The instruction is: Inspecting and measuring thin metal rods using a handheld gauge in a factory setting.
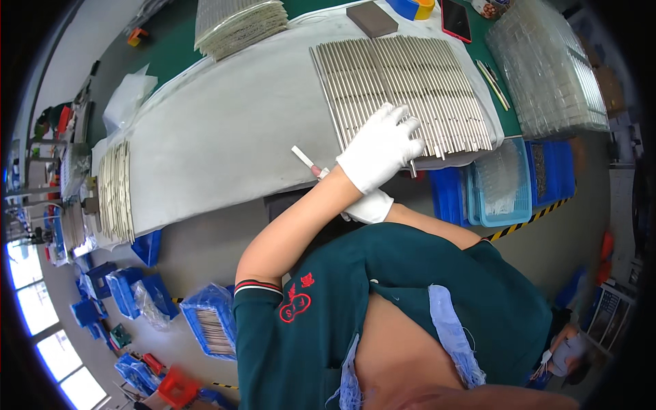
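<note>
My left hand (386, 147), in a white glove, reaches across the other arm onto the near part of a row of thin silvery metal rods (427, 82). Its fingers curl down onto a metal rod (413, 168) whose near end juts past the row; the fingertips' grip is partly hidden. Beneath the left forearm, my right hand (372, 207) is gloved too and points to the left. A bare fingertip shows there, closed on a short white stick (301, 156) that slants above the pale table cover (225, 150). Most of the right hand's fingers are hidden.
A dark block (372, 19), a tape roll (412, 7) and a phone (456, 20) lie beyond the rods. Plastic-wrapped stacks (547, 68) stand far right. More rods (115, 191) lie at the table's left end. Blue bins (502, 184) sit below the right edge.
</note>
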`<state>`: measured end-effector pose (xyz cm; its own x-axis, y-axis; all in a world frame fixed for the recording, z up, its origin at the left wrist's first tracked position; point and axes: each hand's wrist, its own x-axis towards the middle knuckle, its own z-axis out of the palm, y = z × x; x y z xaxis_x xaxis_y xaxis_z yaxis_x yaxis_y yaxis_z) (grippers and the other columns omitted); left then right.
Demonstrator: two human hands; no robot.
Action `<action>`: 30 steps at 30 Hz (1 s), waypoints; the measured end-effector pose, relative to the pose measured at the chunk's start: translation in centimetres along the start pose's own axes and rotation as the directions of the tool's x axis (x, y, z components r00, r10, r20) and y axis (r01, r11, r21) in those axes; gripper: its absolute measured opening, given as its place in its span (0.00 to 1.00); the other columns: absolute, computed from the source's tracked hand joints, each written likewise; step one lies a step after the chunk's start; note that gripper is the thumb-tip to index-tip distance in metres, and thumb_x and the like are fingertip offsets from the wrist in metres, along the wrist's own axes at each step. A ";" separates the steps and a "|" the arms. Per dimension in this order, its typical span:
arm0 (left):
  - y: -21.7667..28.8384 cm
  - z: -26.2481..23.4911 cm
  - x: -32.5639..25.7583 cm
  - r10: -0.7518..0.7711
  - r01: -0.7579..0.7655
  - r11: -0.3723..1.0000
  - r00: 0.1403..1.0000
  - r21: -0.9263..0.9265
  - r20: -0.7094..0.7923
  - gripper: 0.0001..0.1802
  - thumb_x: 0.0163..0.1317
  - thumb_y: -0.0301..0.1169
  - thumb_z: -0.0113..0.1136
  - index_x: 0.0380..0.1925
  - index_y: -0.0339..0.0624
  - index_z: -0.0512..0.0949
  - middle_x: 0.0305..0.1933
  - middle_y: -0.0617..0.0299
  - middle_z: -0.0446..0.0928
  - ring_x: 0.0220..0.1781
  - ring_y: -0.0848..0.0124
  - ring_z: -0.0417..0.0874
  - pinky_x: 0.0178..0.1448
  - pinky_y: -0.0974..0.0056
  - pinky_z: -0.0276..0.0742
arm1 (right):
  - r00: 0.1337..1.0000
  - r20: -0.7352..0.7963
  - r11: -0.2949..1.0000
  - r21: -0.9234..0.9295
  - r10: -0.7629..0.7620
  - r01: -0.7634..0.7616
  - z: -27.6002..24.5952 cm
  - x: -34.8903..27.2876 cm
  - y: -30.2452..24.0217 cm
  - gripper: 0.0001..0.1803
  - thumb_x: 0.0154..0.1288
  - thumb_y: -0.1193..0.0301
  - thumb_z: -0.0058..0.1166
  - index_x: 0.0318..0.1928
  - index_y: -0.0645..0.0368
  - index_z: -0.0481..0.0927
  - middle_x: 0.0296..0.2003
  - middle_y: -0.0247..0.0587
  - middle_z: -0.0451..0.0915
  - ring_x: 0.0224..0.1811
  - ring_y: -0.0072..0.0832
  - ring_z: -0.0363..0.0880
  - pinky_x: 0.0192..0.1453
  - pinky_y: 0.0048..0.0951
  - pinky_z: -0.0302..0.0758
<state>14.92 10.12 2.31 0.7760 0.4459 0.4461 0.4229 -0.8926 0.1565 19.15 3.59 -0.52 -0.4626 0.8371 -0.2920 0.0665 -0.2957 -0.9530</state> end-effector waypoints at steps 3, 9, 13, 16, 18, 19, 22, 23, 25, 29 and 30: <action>0.1 2.0 1.1 0.043 -0.040 0.997 0.998 -0.072 0.045 0.13 0.53 0.32 0.49 0.39 0.52 0.77 0.54 0.54 0.71 0.61 0.52 0.67 0.64 0.50 0.62 | 0.982 0.054 0.982 -0.071 0.178 -0.174 -0.8 0.3 1.1 0.17 0.70 0.55 0.40 0.30 0.54 0.69 0.14 0.28 0.65 0.14 0.17 0.63 0.18 0.21 0.61; -1.1 4.4 2.4 -0.016 0.016 1.000 0.999 -0.001 -0.041 0.18 0.55 0.28 0.46 0.47 0.50 0.73 0.53 0.49 0.68 0.58 0.51 0.68 0.64 0.52 0.60 | 0.992 0.077 0.995 0.005 0.103 -0.104 -0.4 0.9 1.4 0.23 0.69 0.49 0.38 0.26 0.54 0.69 0.14 0.29 0.64 0.14 0.18 0.62 0.18 0.22 0.61; -1.3 3.2 1.0 0.002 -0.044 0.966 0.987 -0.257 -0.159 0.20 0.51 0.24 0.49 0.47 0.47 0.72 0.53 0.51 0.70 0.58 0.55 0.70 0.63 0.52 0.62 | 0.993 0.015 0.979 -0.171 0.114 -0.110 -0.4 1.1 3.3 0.17 0.69 0.56 0.41 0.39 0.57 0.75 0.14 0.30 0.65 0.15 0.19 0.63 0.19 0.23 0.63; -3.9 -2.4 -1.2 -0.140 0.137 0.990 0.971 -0.029 -0.192 0.22 0.51 0.24 0.49 0.49 0.49 0.72 0.53 0.51 0.70 0.60 0.55 0.68 0.64 0.50 0.61 | 0.989 -0.021 0.917 -0.373 0.146 -0.143 -1.7 0.3 2.2 0.16 0.65 0.63 0.44 0.48 0.58 0.74 0.14 0.38 0.72 0.15 0.24 0.73 0.23 0.27 0.70; -8.5 -5.2 -5.4 -0.321 0.363 0.914 0.920 0.180 -0.224 0.24 0.50 0.29 0.55 0.51 0.48 0.71 0.56 0.51 0.68 0.60 0.53 0.67 0.62 0.47 0.62 | 0.990 -0.075 0.963 -0.234 0.116 -0.130 -1.6 -0.2 2.6 0.24 0.64 0.67 0.45 0.61 0.49 0.67 0.13 0.35 0.71 0.14 0.21 0.72 0.23 0.24 0.71; -11.5 -5.8 -9.1 -0.436 0.517 0.783 0.853 0.347 -0.287 0.22 0.54 0.35 0.54 0.52 0.47 0.71 0.57 0.50 0.68 0.60 0.53 0.66 0.63 0.47 0.60 | 0.990 -0.071 0.966 -0.220 0.121 -0.133 -1.4 -0.2 2.8 0.24 0.64 0.68 0.46 0.62 0.48 0.67 0.13 0.34 0.71 0.13 0.19 0.71 0.22 0.23 0.70; -18.4 -10.5 -21.3 -0.781 0.775 0.271 0.524 0.571 -0.340 0.30 0.59 0.51 0.48 0.58 0.47 0.66 0.62 0.49 0.63 0.63 0.52 0.63 0.66 0.45 0.52 | 0.992 -0.065 0.961 -0.247 0.110 -0.123 -1.2 -0.5 2.6 0.24 0.66 0.69 0.44 0.63 0.45 0.64 0.12 0.32 0.70 0.12 0.16 0.68 0.20 0.20 0.67; -19.3 -12.7 -24.6 -0.879 0.811 0.073 0.327 0.580 -0.347 0.33 0.58 0.53 0.49 0.59 0.47 0.64 0.65 0.50 0.60 0.66 0.54 0.60 0.67 0.44 0.51 | 0.991 -0.073 0.962 -0.244 0.109 -0.124 -1.3 -0.5 2.8 0.24 0.66 0.69 0.44 0.63 0.45 0.64 0.12 0.31 0.70 0.12 0.16 0.68 0.20 0.20 0.67; -19.6 -16.0 -32.2 -0.903 0.805 -0.214 0.053 0.553 -0.427 0.34 0.58 0.53 0.46 0.60 0.46 0.64 0.65 0.51 0.60 0.68 0.58 0.56 0.66 0.42 0.48 | 0.992 -0.068 0.964 -0.238 0.103 -0.116 -1.2 -0.5 3.1 0.25 0.67 0.68 0.43 0.64 0.47 0.63 0.14 0.31 0.69 0.13 0.16 0.67 0.20 0.20 0.67; -18.6 -16.8 -37.4 -0.838 0.893 -0.312 -0.097 0.324 -0.537 0.28 0.58 0.52 0.47 0.49 0.43 0.73 0.55 0.48 0.69 0.58 0.58 0.69 0.60 0.47 0.62 | 0.991 -0.105 0.962 -0.251 0.083 -0.107 -0.9 -0.2 2.9 0.27 0.67 0.69 0.43 0.66 0.48 0.59 0.19 0.30 0.69 0.15 0.15 0.67 0.22 0.19 0.67; -18.7 -17.0 -36.6 -0.863 0.913 -0.271 -0.090 0.305 -0.497 0.25 0.58 0.50 0.48 0.44 0.43 0.76 0.49 0.47 0.74 0.52 0.56 0.74 0.57 0.49 0.66 | 0.990 -0.118 0.967 -0.229 0.082 -0.107 -1.1 -0.1 3.2 0.27 0.67 0.69 0.43 0.66 0.46 0.58 0.21 0.30 0.70 0.15 0.15 0.67 0.22 0.18 0.67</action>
<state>-29.34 9.39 -1.98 -0.6676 0.6966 0.2627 0.7366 0.6695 0.0964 20.35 3.06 -3.58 -0.3478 0.8587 -0.3764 0.3167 -0.2702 -0.9092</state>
